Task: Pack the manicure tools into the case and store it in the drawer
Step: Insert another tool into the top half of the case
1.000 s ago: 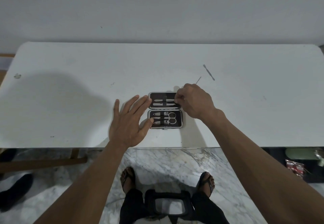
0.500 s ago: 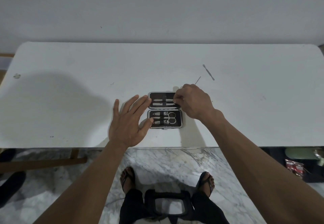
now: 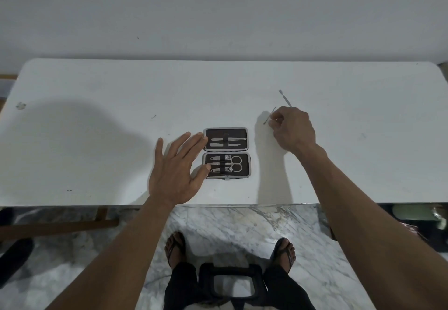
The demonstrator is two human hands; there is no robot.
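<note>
While the right hand (image 3: pixel 292 127) curls its fingers at a thin metal pick (image 3: pixel 269 115), seemingly pinching its near end between thumb and forefinger, the left hand (image 3: pixel 175 167) lies flat and spread, fingertips touching the left edge of the open case (image 3: pixel 226 152) to steady it. That pick is slim and smooth, and it looks only lightly caught at one end, so it could swivel or slip out of the pinch on the way over; whether it is already clear of the table (image 3: pixel 97 140) I cannot tell. A second loose tool (image 3: pixel 285 98) lies just beyond the right hand, near enough for a knuckle to nudge it farther off. The case sits at the near middle of the table, both halves showing: two tools strapped in the far half, clippers and scissors (image 3: pixel 236 164) in the near half. Threading the pick under the far strap may be fiddly, since the neighbours sit close, and a push could slide the case unless the left hand presses firmly. Nothing lies between pick and case. No drawer is in view.
</note>
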